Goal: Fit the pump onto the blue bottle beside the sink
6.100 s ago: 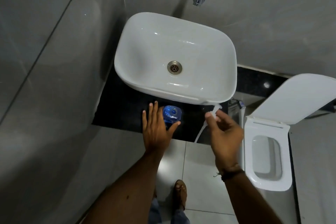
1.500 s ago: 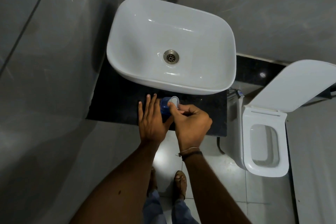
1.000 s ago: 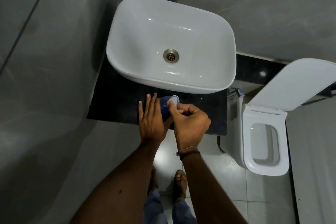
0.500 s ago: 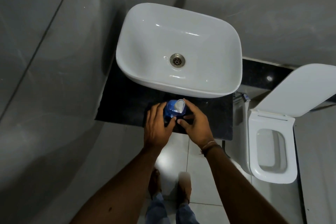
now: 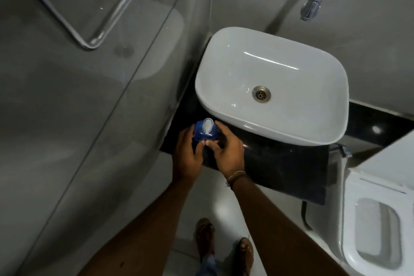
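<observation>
Looking straight down from head height at a bathroom vanity. A blue bottle (image 5: 202,133) stands upright on the black tabletop (image 5: 280,163), at its left end, just in front of the near left corner of a white rectangular sink (image 5: 224,78). The bottle's long axis points up toward the camera, so only its top is seen. A white pump (image 5: 207,125) sits on top of the bottle, its nozzle pointing away from the person, toward the sink.

The left hand (image 5: 187,159) wraps the bottle's left side, its grip clamped on the bottle. The right hand (image 5: 226,152) cups the bottle from the right, fingers curled against it and thumb tip near the base of the pump; this grip is also closed on the bottle. A dark band circles the right wrist.

A chrome tap (image 5: 313,0) juts from the grey wall above the sink. A white toilet (image 5: 378,226) with its lid raised stands at the right. Two sandalled feet show on the tiled floor below.
</observation>
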Motion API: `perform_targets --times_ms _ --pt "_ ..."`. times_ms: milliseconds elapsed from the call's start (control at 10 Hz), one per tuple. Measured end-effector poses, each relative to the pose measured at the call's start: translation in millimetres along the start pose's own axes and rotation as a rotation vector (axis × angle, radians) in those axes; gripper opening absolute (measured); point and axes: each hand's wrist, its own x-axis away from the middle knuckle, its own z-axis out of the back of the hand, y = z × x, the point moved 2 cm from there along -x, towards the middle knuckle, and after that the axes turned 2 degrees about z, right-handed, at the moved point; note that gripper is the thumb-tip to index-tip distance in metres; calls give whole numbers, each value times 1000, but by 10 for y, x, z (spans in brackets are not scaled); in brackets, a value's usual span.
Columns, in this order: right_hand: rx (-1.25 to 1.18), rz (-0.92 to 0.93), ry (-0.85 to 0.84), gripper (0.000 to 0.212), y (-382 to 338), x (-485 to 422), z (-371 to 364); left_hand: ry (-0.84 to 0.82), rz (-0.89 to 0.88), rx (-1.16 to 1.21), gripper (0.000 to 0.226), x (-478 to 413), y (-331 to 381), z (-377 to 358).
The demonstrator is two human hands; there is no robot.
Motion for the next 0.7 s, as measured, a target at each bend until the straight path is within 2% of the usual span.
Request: perform_targets --times_ms 200,400,500,600,700 --pt "13 -32 -7 69 -35 -117 -369 24 -4 2 50 -158 -193 195" --pt "-2 -29 4 68 41 -139 -436 28 11 38 51 -174 -264 171" --pt "-11 -27 1 78 42 -105 -447 17 21 13 52 -132 -243 165" --pt "-20 -54 -7 100 33 -56 -383 23 67 -57 63 -66 -235 222" --pt "-19 -17 80 99 -88 179 -153 177 25 -144 62 185 61 338"
